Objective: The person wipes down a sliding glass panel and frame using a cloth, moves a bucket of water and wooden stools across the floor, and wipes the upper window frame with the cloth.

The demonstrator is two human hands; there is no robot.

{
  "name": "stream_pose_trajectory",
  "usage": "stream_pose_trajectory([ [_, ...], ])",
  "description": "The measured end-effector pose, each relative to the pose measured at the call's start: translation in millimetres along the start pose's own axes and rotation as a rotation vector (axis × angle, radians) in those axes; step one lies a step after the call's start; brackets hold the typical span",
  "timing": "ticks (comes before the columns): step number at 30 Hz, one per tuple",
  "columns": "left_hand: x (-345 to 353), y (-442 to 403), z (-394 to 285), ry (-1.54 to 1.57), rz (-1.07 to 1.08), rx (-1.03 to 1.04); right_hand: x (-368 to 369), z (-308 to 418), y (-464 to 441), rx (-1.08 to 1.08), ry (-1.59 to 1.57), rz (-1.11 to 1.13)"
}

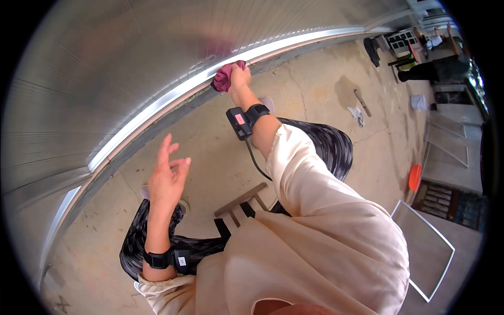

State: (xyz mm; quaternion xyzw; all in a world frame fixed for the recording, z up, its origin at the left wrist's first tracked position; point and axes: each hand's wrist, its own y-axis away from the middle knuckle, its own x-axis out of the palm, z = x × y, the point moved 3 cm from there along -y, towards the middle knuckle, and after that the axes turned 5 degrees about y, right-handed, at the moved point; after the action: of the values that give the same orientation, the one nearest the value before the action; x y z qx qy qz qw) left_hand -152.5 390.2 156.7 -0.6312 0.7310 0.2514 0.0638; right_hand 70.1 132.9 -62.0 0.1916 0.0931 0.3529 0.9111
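Observation:
My right hand is closed around a bunched maroon cloth. The cloth rests against the bright metal rail along the foot of a shiny corrugated metal panel. My left hand is raised in front of the panel, apart from it, with its fingers spread and nothing in them. Each forearm has a strapped-on black device, one of them the box on my right arm with a cable.
I sit on a low wooden stool on a stained concrete floor. To the right lie a stick, a white rag and an orange object. A white-framed screen leans nearby. Another person is at the far right.

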Motion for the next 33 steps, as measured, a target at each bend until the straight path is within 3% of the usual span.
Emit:
stream_pose_trajectory([
  [8, -4.1, -0.3, 13.8, -0.094, -0.043, 0.063, 31.4, -10.7, 127.1, -0.015, 0.144, 0.121],
  [11, -10.3, -2.8, 13.5, -0.128, -0.077, 0.036, 38.4, -16.0, 150.7, 0.506, -0.220, 0.740],
  [16, -26.8, -5.9, 15.3, -0.173, -0.198, 0.061, -1.8, 31.9, 211.4, 0.549, -0.276, 1.050],
  [20, -35.8, -11.6, 20.0, -0.136, -0.291, 0.066, -25.5, 65.8, 249.7, 0.613, -0.345, 1.174],
  [22, -36.8, -17.9, 32.3, 0.150, -0.269, 0.008, -28.9, 71.0, 261.0, 0.610, -0.380, 1.197],
  [23, -37.0, -12.5, 25.2, 0.152, -0.274, 0.013, -30.3, 72.0, 265.5, 0.577, -0.385, 1.235],
  [25, -29.7, -0.3, 12.7, 0.591, -0.120, -0.158, -31.7, 69.1, 270.2, 0.531, -0.392, 1.274],
  [29, -31.0, 2.3, 21.3, 0.713, -0.033, -0.107, -33.7, 77.9, 288.3, 0.414, -0.321, 1.273],
  [33, -52.5, 5.6, 21.2, 0.820, -0.214, 0.082, -30.3, 96.5, 309.3, 0.310, -0.241, 1.367],
])
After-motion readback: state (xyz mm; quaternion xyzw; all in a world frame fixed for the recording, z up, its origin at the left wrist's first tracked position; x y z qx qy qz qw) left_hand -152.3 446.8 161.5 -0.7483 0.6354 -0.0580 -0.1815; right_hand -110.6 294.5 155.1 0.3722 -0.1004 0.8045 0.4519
